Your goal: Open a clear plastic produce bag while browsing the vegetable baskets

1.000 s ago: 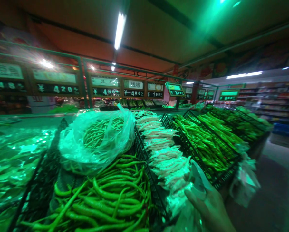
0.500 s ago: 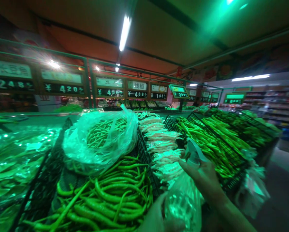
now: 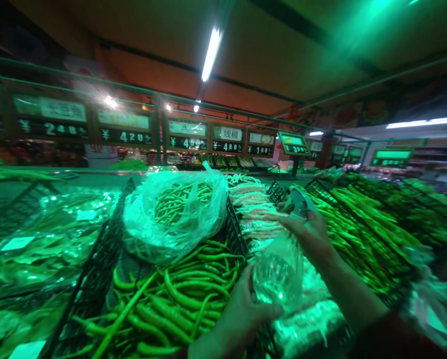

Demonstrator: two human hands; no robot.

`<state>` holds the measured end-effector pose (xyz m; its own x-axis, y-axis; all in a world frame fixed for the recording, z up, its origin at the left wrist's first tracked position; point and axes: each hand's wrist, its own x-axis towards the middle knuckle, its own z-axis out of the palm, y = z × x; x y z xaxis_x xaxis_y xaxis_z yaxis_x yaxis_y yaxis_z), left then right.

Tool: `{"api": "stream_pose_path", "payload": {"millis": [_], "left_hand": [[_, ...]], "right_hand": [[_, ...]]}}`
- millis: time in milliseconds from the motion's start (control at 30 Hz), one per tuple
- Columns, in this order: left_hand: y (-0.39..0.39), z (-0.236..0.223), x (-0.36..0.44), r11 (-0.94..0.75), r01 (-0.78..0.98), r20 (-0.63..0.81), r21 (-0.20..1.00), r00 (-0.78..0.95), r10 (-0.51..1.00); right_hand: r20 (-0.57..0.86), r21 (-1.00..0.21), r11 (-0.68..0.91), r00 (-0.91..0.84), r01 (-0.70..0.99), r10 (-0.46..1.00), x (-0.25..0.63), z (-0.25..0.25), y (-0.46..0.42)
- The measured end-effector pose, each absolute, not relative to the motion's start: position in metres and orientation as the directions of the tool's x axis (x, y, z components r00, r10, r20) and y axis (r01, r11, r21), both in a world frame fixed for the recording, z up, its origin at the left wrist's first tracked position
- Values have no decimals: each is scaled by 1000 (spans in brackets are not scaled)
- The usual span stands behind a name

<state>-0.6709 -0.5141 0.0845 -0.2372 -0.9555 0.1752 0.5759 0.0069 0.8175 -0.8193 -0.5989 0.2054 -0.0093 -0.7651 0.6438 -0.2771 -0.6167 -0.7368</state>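
Observation:
A clear plastic bag (image 3: 277, 271) hangs between my two hands above the crates, puffed out in the middle; its contents are hard to make out. My right hand (image 3: 311, 232) is closed round its gathered neck, and the bag's loose top sticks up above the fingers. My left hand (image 3: 243, 309) curls against the lower left side of the bag, thumb underneath. Below and left of it lie long green chili peppers (image 3: 171, 304) in a black crate. Farther back in that crate, an opened plastic bag holds thin green beans or peppers (image 3: 180, 204).
Pale wrapped bundles (image 3: 251, 197) fill the middle row. Green stalk vegetables (image 3: 361, 249) lie in black crates at right, wrapped leafy greens (image 3: 55, 249) at left. Price signs (image 3: 226, 139) hang from a rail behind. A loose plastic bag (image 3: 432, 304) hangs at the right edge.
The view has turned left, so the stall sits farther right in the picture. Both hands have risen with the bag, and more of my left hand shows.

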Motion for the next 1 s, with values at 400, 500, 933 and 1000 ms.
{"api": "stream_pose_path", "payload": {"millis": [400,500,933,1000], "left_hand": [[-494,105,-647,60,627,183,777,-133,-974],[-487,106,-637,82,637,175,767,-85,-981],[-453,82,-596,115,589,186,800,-60,-981],[-447,76,-588,93,547,144,832,-51,-988]], "right_hand": [[697,-673,-727,213,-139,-685,-760,236,-581],[675,-679,-728,307,-97,-671,-741,239,-584],[628,-542,-834,613,-98,-480,-683,239,-545],[617,-526,-848,659,-61,-430,-681,234,-536]]}}
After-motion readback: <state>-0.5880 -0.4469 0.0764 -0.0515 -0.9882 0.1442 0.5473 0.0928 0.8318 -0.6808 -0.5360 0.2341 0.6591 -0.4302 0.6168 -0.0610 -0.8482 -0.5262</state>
